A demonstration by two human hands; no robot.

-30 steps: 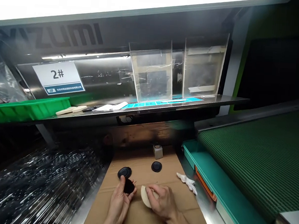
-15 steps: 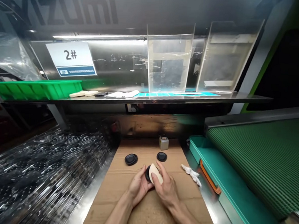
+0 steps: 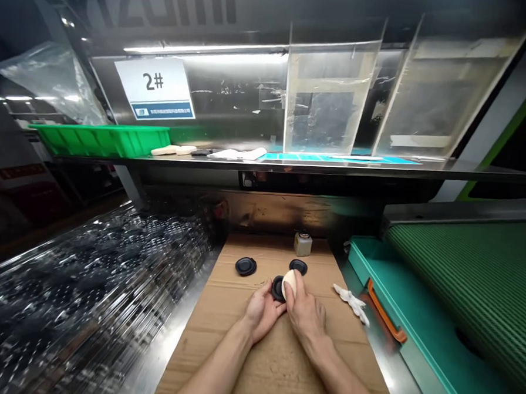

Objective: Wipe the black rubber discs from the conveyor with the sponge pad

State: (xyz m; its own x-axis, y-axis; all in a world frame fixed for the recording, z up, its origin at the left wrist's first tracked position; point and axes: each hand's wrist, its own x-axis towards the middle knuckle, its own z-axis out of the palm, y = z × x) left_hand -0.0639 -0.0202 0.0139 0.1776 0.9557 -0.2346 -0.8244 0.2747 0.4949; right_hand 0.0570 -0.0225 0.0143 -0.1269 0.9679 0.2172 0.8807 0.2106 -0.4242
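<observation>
My left hand (image 3: 261, 311) grips a round black plastic part (image 3: 278, 288) by its edge, holding it over the cardboard. In my right hand (image 3: 306, 311) is a cream-coloured sponge pad (image 3: 289, 283), pinched between thumb and fingers and held against the right side of the black part. The pad hides some of the part's face. Just beyond my right fingertips lies another black part (image 3: 298, 266). To the left, further back, sit black parts (image 3: 246, 266) that appear stacked. Both rest on the cardboard sheet (image 3: 221, 330).
A small square bottle (image 3: 303, 245) stands at the cardboard's back edge. White gloves (image 3: 352, 303) lie to the right, by a teal box (image 3: 397, 321) with an orange handle. Clear trays of black parts (image 3: 109, 265) fill the left. A green conveyor (image 3: 470, 272) runs at right.
The camera view has turned left, so the scene sits further right. My hands have moved forward with the part and pad, and the pad has turned more upright against the part.
</observation>
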